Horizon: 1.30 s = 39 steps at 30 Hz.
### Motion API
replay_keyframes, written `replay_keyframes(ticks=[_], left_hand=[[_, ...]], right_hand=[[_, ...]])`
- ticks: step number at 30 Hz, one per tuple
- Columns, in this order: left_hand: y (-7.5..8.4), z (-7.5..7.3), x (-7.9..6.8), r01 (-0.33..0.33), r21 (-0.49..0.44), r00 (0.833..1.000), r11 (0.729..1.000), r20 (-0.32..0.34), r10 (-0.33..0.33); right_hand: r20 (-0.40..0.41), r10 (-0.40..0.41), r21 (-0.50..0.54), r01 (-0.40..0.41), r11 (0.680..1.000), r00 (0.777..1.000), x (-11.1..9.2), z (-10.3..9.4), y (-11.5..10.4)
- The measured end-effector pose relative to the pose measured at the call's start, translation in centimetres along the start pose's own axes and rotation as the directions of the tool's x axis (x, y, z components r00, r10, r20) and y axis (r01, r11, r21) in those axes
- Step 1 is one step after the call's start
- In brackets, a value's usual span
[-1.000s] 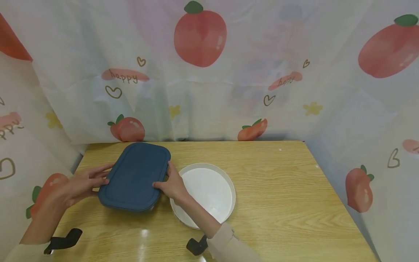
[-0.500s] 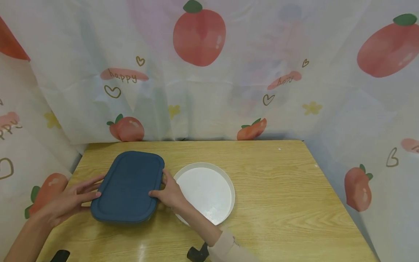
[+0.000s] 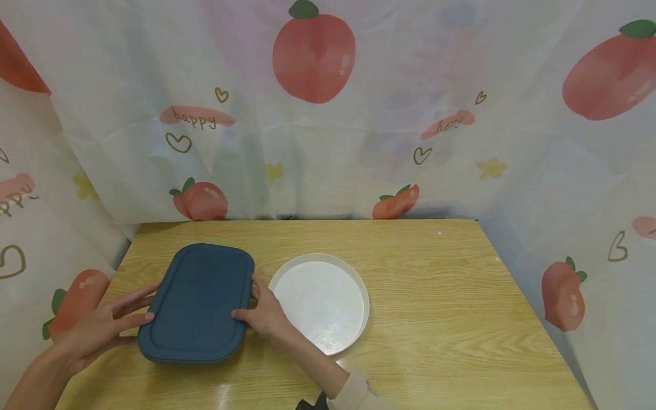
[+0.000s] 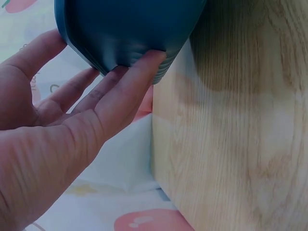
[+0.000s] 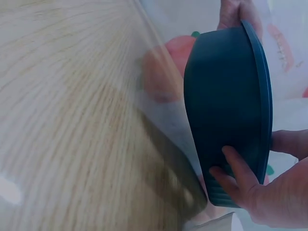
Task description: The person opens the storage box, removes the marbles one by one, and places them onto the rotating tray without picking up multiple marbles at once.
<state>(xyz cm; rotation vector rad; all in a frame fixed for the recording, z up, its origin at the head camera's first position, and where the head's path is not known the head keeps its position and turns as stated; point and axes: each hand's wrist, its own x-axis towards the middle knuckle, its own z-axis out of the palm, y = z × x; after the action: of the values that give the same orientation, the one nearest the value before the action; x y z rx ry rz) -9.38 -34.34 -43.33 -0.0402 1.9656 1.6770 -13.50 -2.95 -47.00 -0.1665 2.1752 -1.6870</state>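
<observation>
A dark blue rectangular lidded container (image 3: 197,302) is held between both hands over the left part of the table. My left hand (image 3: 97,333) grips its left side, thumb at the rim; in the left wrist view its fingers (image 4: 120,94) reach along the container's ribbed lower wall. On the opposite side, my right hand (image 3: 269,313) grips the container with its thumb over the lid edge. The right wrist view has the right fingers (image 5: 238,168) against the side wall, and a shadow on the table beside the container. What is inside is hidden by the lid.
A round white shallow tray (image 3: 320,302) lies on the wooden table (image 3: 435,307), just right of the container and partly behind the right forearm. A white curtain (image 3: 338,154) printed with fruit and hearts encloses the back and sides.
Both hands have brought the container nearer to the person and slightly left, lower over the table. The white tray has stayed where it was.
</observation>
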Motion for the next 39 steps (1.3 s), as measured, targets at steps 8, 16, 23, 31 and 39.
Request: replay_keyframes(ticks=[8, 16, 23, 31, 39], left_hand=[[-0.9, 0.2, -0.2, -0.007, -0.019, 1.000, 1.000, 0.001, 0.007], [-2.6, 0.2, 0.0, -0.038, -0.104, 0.998, 0.994, 0.039, 0.042], [-4.2, 0.3, 0.4, -0.084, -0.188, 0.991, 0.979, 0.086, 0.101], [-5.9, 0.6, 0.7, -0.026, -0.215, 0.998, 0.976, 0.051, 0.038], [-7.2, 0.0, 0.5, -0.031, -0.301, 0.994, 0.953, 0.092, 0.062]], right_hand=[[-0.003, -0.029, 0.001, 0.029, 1.000, 1.000, -0.6, 0.0, 0.5], [-0.012, -0.051, -0.030, 0.051, 0.998, 0.999, -1.1, 0.0, 0.9], [-0.023, -0.055, -0.087, 0.053, 0.995, 0.998, -1.5, 0.3, 1.5], [-0.005, -0.088, -0.108, 0.087, 0.990, 0.996, -1.7, 0.5, 1.9], [-0.011, -0.094, -0.110, 0.092, 0.990, 0.996, -1.7, 1.4, 1.9]])
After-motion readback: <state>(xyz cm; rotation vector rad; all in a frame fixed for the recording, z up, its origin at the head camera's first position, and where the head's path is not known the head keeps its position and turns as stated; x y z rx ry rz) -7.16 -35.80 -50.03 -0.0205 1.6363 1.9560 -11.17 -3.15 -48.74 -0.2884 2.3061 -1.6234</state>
